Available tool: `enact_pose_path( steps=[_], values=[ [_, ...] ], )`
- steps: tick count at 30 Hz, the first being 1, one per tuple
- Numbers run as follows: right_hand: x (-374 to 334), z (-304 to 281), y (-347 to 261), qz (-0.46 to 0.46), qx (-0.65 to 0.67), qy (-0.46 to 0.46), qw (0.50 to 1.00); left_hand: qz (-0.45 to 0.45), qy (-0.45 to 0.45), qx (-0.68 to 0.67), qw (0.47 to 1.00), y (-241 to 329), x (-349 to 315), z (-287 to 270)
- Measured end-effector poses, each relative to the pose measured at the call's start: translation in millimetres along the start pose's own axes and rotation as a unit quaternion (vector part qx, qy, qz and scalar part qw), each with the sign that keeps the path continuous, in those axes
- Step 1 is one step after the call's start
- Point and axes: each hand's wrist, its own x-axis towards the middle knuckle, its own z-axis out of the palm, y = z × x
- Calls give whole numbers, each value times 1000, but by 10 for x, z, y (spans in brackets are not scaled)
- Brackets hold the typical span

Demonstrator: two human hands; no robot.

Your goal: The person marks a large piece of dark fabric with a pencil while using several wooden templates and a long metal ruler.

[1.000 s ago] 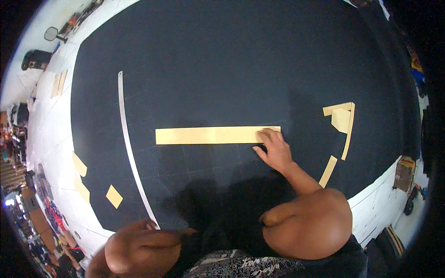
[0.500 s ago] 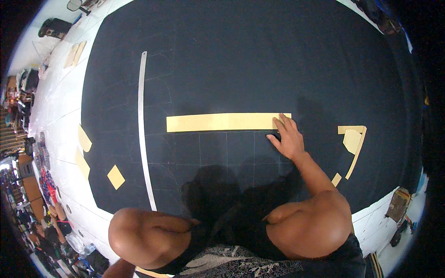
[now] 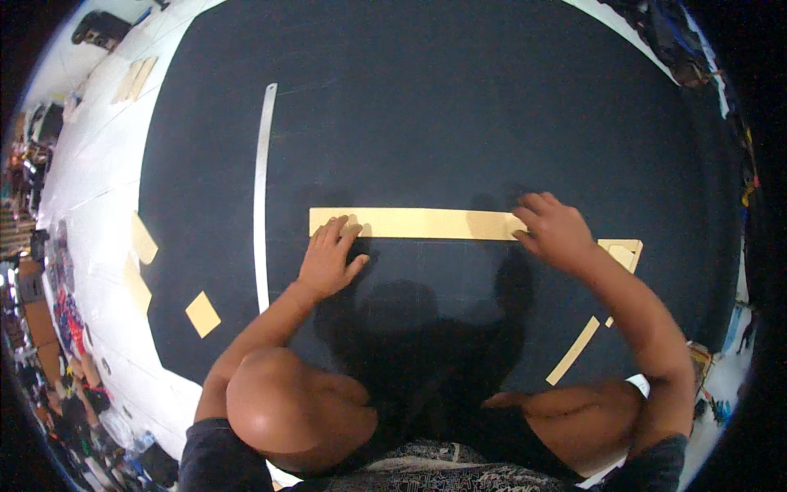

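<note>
A long yellow card strip lies crosswise on the dark cloth. My left hand rests on its left end, fingers stretched out and thumb apart. At the other end my right hand has bent fingers, with the strip's tip between fingertips and thumb. Faint chalk lines run on the cloth below the strip. To the left, a long metal ruler lies lengthwise, its near end hidden by my left arm.
A yellow diamond-shaped card lies at left, with pale pieces at the cloth's edge. On the right are a narrow card strip and a cornered card piece partly behind my right arm. White floor borders the cloth.
My left hand has come up onto the strip's left end. My right hand has shifted from lying on the right end to its tip, fingers now bent. The view has shifted slightly.
</note>
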Motion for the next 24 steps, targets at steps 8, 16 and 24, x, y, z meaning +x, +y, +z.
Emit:
enact_pose_path(
  steps=[8, 16, 24],
  values=[
    [412, 1316, -1285, 144, 158, 67, 975, 32, -8, 23, 999, 264, 73, 546],
    [347, 1712, -1515, 197, 127, 150, 961, 15, 47, -67, 997, 222, 25, 652],
    [366, 1751, -1550, 192, 116, 139, 965, -10, 75, -39, 996, 232, -75, 658]
  ],
)
